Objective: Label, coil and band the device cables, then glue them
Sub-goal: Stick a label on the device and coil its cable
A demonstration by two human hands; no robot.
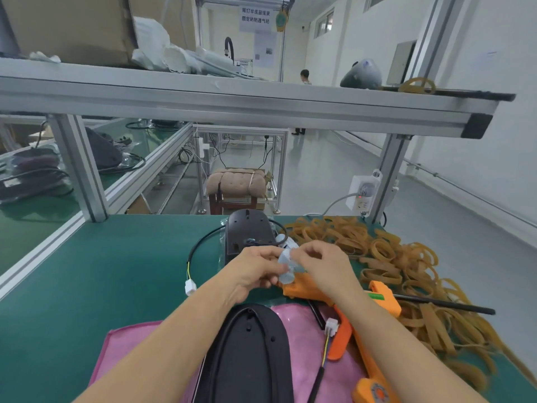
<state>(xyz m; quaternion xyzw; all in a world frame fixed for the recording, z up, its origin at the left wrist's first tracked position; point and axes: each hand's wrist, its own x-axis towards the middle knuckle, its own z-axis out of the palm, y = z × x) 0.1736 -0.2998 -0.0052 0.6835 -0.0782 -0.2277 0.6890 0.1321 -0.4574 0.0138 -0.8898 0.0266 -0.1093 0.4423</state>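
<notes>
My left hand (255,267) and my right hand (322,266) meet above the green table and together pinch a small pale label strip (286,264). Beneath them lies an orange glue gun (383,301). A black device (247,356) rests on a pink cloth (299,344) nearest me; its cable ends in a white connector (331,326). A second black device (248,234) sits farther back, and its black cable (200,245) loops left to another white connector (190,287).
A large heap of tan rubber bands (386,257) covers the table's right side. A black rod (444,303) lies across the bands. A power strip (363,193) hangs on the right frame post. An aluminium shelf (232,97) runs overhead.
</notes>
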